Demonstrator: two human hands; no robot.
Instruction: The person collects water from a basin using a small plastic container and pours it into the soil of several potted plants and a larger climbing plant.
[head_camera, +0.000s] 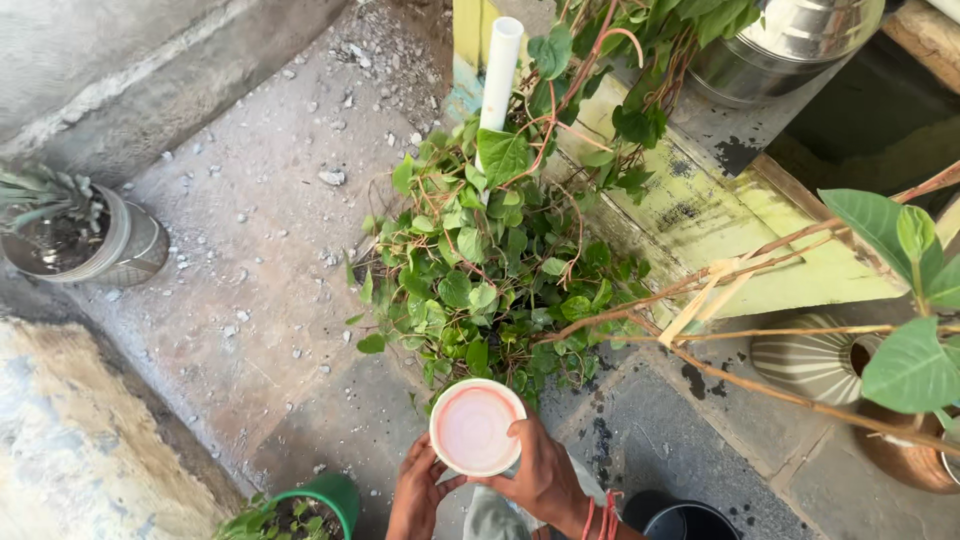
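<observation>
I held a round cup (477, 427) between my left hand (415, 492) and right hand (543, 472), just before a leafy vine plant (490, 270). A pipe (498, 75) stood behind it; a potted plant (70, 235) sat far left.

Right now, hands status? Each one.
Left hand: under the round pink-and-white container, supporting it.
Right hand: gripping the container's rim.

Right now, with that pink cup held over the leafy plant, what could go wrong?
1. The pink cup is gripped at its rim by the right hand, with the left hand only at its lower edge; it might slip and spill.
2. It sits at the edge of the leafy plant, so liquid could land on the stone floor instead.
3. Thin bare stems reach in close by the right hand and could snag an arm.
</observation>
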